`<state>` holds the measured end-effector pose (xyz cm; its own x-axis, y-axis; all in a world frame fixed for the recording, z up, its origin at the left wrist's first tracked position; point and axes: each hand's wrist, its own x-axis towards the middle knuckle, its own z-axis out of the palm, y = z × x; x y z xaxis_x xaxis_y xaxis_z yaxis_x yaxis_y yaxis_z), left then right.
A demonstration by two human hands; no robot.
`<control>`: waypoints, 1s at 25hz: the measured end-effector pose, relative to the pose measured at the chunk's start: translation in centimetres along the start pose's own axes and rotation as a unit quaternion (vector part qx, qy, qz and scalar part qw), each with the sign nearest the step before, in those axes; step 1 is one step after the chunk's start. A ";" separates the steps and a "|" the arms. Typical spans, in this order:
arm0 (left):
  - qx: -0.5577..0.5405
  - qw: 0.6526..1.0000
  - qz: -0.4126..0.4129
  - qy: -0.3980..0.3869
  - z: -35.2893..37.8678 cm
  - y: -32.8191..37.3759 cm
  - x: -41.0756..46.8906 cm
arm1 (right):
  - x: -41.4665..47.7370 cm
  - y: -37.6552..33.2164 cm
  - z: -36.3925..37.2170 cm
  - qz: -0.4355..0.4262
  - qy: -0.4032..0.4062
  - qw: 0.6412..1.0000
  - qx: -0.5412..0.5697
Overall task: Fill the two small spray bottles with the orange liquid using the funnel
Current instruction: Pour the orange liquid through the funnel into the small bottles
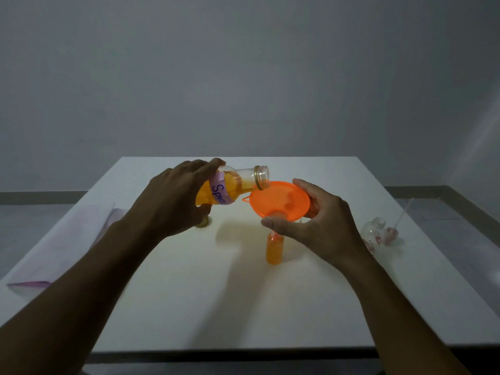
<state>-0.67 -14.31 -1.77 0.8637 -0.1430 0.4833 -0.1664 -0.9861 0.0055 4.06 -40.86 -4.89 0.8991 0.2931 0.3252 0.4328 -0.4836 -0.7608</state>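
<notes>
Your left hand is wrapped around the big bottle and tips it almost flat, so that its open mouth rests at the rim of the orange funnel. Your right hand pinches the funnel by its rim, thumb in front and fingers behind, and keeps it tilted above the small spray bottle that stands upright on the white table. The funnel's spout goes down to the neck of this small bottle, but your thumb covers the joint, so I cannot say if it sits fully inside.

This first small bottle looks orange nearly up to the shoulder, so I judge it almost full. The big bottle has orange liquid left in its lower part, and no stream is visible at the mouth.

The second small bottle stands well apart at the right edge, clear and empty, with its spray cap lying just beside it. It is not yet filled, and both small bottles are not yet capped.
</notes>
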 end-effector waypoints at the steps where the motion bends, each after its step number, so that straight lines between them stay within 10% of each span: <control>1: -0.012 1.000 -0.009 -0.003 0.1 0.1 -0.1 | 0.0 0.0 0.0 0.001 0.001 1.000 0.000; 25: -0.065 0.991 -0.099 0.059 0.0 2.8 0.0 | 1.0 -1.0 -4.9 0.026 0.067 0.994 0.087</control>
<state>-1.11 -17.13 -1.76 0.8248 0.0702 0.5611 -0.0667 -0.9733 0.2198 4.80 -44.15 -1.06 0.9254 0.1529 0.3469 0.3789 -0.3417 -0.8601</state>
